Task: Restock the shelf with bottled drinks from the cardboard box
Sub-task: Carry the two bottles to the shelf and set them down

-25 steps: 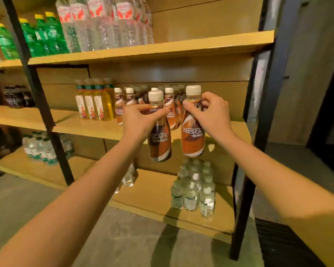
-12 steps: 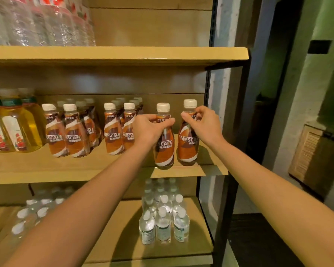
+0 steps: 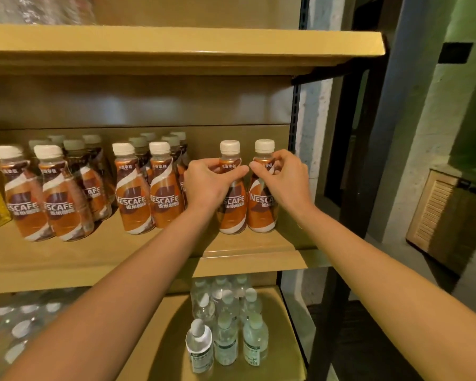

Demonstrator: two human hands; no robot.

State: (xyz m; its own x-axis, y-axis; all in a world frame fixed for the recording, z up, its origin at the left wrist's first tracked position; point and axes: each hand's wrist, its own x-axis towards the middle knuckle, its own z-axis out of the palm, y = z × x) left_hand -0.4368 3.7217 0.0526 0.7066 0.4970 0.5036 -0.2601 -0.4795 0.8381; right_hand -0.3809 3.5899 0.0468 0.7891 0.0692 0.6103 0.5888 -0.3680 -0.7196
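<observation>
Left hand (image 3: 208,182) and right hand (image 3: 283,180) each clasp 1 coffee bottle, left (image 3: 231,204) and right (image 3: 262,207), standing on the middle shelf (image 3: 248,259) at 3 o'clock of stocked rows (image 3: 138,188). Release remains; box unseen.

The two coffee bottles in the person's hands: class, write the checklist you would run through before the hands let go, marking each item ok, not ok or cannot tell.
1. Left-hand coffee bottle base down on the middle shelf: ok.
2. Right-hand coffee bottle base down beside it: ok.
3. Both standing upright: ok.
4. Labels facing the front: ok, the brand name reads on each.
5. Left hand and right hand gripping the necks: ok, both closed around them.
6. In line with the stocked coffee bottles to the left: not ok, a gap separates them.
</observation>
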